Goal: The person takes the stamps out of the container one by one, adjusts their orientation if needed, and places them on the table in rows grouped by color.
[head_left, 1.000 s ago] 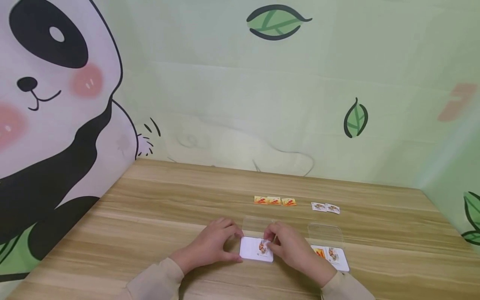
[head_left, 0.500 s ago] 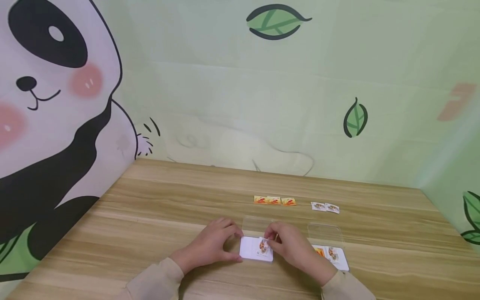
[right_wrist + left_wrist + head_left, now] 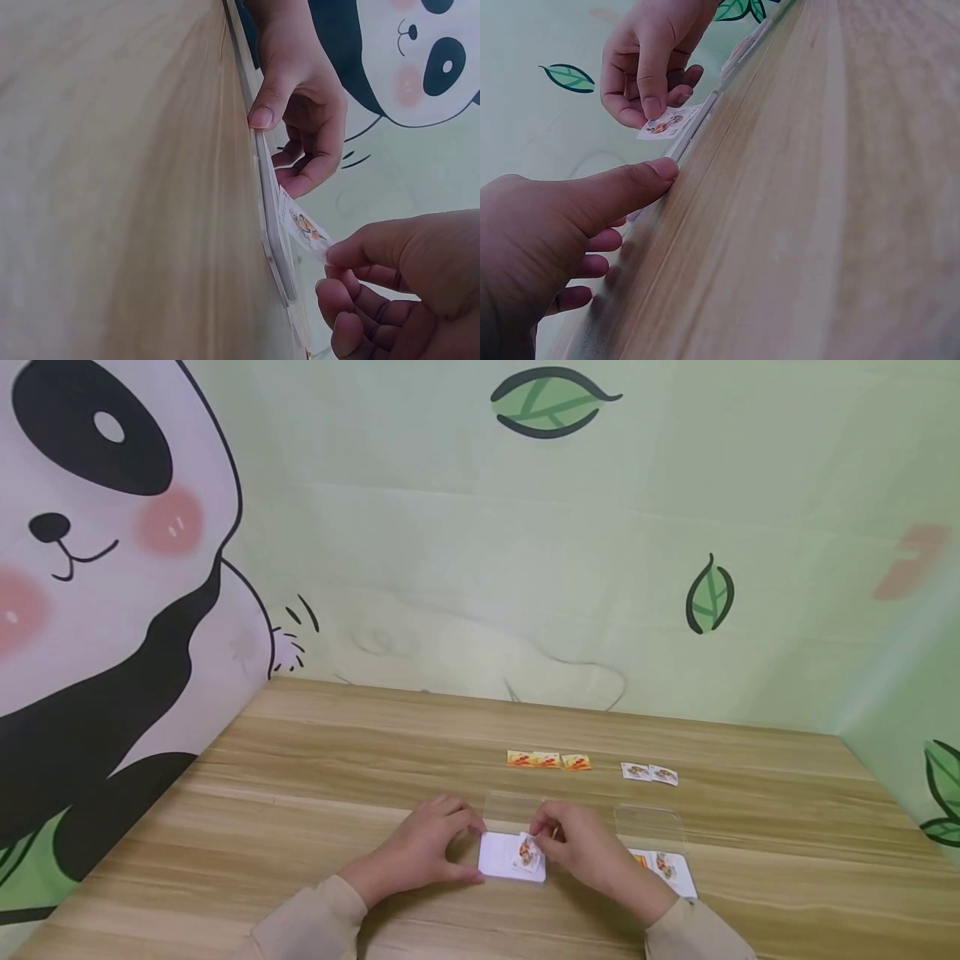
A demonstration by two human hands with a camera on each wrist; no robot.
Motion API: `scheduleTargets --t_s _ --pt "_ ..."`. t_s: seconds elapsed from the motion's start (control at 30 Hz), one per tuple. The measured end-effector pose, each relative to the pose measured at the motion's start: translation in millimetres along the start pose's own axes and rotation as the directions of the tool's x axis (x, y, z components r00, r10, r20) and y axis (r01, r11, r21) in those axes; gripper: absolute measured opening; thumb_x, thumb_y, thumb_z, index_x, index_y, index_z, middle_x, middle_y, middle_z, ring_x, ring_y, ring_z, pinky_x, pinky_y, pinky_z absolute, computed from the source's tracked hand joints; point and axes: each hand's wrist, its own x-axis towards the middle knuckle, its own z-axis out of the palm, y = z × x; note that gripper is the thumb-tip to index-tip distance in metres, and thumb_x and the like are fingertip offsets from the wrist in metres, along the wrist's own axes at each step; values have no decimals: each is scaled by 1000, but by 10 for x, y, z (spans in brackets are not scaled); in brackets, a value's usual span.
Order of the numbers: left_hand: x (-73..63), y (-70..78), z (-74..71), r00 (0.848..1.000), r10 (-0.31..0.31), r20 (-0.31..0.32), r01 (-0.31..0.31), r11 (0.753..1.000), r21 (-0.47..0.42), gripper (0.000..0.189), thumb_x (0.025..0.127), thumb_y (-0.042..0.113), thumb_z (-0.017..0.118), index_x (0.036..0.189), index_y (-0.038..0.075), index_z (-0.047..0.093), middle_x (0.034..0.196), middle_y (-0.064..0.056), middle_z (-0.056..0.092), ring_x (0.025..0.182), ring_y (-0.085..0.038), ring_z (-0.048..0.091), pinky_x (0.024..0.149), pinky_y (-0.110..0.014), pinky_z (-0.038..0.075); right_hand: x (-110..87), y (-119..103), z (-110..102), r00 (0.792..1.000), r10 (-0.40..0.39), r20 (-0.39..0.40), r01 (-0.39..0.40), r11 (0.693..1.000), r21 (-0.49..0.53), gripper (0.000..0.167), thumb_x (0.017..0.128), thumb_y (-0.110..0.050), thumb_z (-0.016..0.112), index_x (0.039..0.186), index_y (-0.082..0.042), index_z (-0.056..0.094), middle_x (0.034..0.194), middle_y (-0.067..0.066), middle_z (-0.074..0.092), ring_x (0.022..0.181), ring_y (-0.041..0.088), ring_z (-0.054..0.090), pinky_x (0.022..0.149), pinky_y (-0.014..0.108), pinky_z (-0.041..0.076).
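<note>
A flat white case with its clear lid folded back lies on the table. My left hand steadies it at its left end, thumb at the near edge and fingers at the far edge. My right hand pinches a small white picture card between thumb and index finger, over the case's right part. In the right wrist view the card slants up from the case, its lower edge right at the surface. The left wrist view shows the thumb of my left hand against the case's edge.
A second white case with an open clear lid lies to the right, bearing a white picture card and a partly hidden yellow one. Farther back are several yellow cards and two white cards. A panda-printed backdrop encloses the table.
My right hand has shifted slightly right, and the picture card in its pinch is tilted up more than before. The left hand and the case have stayed in place.
</note>
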Motion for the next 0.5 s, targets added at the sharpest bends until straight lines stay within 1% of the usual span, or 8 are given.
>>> scheduleTargets --t_s 0.1,0.2,0.3,0.43,0.5 --pt "3 0 0 1000 0 3 0 1000 -2 45 70 43 81 105 20 64 105 6 61 105 -14 53 92 -38 45 -2 1 -8 1000 6 8 -7 1000 22 9 84 -1 64 82 -10 62 73 -4 58 61 0 44 52 17 41" --pt "3 -2 0 1000 -2 7 2 1000 -4 45 71 44 81 105 20 64 106 6 61 105 -13 53 92 -38 45 -2 -4 -13 999 30 22 -31 999 40 9 85 -2 64 83 -10 62 74 -4 58 59 1 44 51 17 41" --pt "0 -4 -1 1000 -3 10 3 1000 -5 46 71 44 81 105 19 64 107 6 61 106 -13 53 93 -39 45 0 -5 -27 998 46 38 -48 997 68 9 85 -2 63 83 -10 62 74 -3 58 60 1 45 51 18 42" --pt "0 -2 -6 1000 0 14 0 1000 -10 45 71 43 81 106 19 64 107 5 61 106 -13 53 94 -40 45 -1 7 -72 998 38 54 -45 990 130 1 87 -5 62 86 -5 62 76 0 60 64 3 47 55 18 43" --pt "-1 -1 -9 1000 -1 15 1 1000 -11 45 72 43 81 106 19 64 107 5 61 106 -14 53 95 -40 45 0 12 -97 998 39 53 -47 987 156 3 88 -6 62 88 -3 62 78 1 60 65 3 47 57 18 43"
